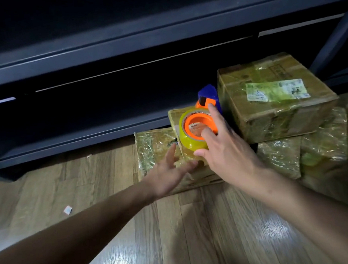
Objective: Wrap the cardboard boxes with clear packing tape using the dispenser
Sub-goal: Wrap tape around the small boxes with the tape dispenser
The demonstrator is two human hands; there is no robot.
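A tape dispenser (192, 134) with an orange hub, a blue head and a yellowish roll of clear tape sits on a small tape-wrapped cardboard box (175, 119). My right hand (222, 146) grips the roll, thumb under it and a finger in the hub. With fingers spread and straight, my left hand (170, 169) rests on the flat wrapped box (154, 152) below. A larger taped box (270, 97) with a white label stands to the right, tilted on other wrapped boxes (308, 152).
A dark metal shelf rack (120, 42) runs across the back, its lowest rail just behind the boxes. Wooden floor (177, 235) fills the foreground. A small white paper scrap (67, 210) lies on the floor at the left.
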